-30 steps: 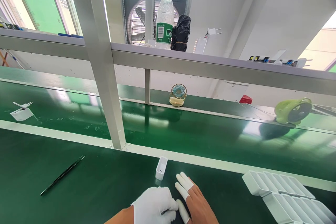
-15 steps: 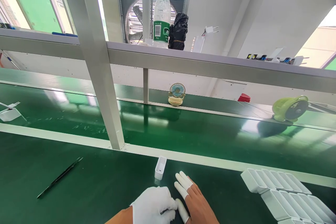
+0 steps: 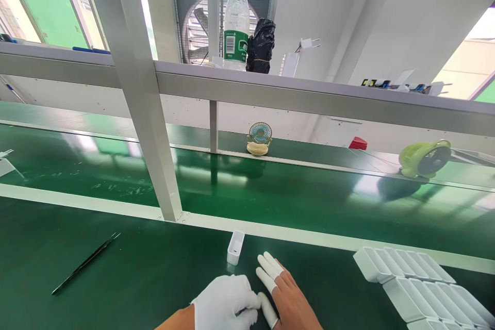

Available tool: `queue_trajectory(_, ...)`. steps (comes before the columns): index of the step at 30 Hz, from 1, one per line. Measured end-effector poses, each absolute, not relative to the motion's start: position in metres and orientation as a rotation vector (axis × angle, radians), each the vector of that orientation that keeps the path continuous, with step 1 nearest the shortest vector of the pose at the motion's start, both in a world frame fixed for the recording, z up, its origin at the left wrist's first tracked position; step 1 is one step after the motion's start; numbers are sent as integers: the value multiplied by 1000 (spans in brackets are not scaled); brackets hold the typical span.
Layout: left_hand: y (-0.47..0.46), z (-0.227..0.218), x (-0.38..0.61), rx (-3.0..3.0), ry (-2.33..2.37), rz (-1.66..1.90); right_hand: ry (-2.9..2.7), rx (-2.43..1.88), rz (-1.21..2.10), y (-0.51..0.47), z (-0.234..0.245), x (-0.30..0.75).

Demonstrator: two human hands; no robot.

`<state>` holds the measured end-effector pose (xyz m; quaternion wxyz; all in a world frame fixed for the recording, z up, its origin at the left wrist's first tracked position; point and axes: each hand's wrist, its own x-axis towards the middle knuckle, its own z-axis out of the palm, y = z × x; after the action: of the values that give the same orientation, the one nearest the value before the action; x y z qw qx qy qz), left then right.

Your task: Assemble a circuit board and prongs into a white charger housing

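My green worktop (image 3: 147, 273) carries rows of empty white housings (image 3: 417, 281) far right of the small white shell (image 3: 235, 247), which stands open-topped and empty. Just behind that shell, my gloved left hand (image 3: 226, 301) curls loosely, my right hand (image 3: 284, 296) lies flat and open; both hold nothing. Tweezers (image 3: 85, 264) lie far left.

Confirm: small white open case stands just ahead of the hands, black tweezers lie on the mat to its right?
Not quite. The head view shows the black tweezers on the mat to the left of the white case, not the right. The case does stand just ahead of the left hand and right hand.
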<state>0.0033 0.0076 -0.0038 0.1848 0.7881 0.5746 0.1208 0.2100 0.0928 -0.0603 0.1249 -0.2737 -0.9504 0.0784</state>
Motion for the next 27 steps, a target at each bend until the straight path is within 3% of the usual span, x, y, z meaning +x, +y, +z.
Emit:
queue_trajectory(19,8,-6,3,2265,1607,351,-2802,-740,178,93,-55,209)
queue_trajectory(27,7,-11,5,2232,1638,367,-2771,-832,352,92,-60,209)
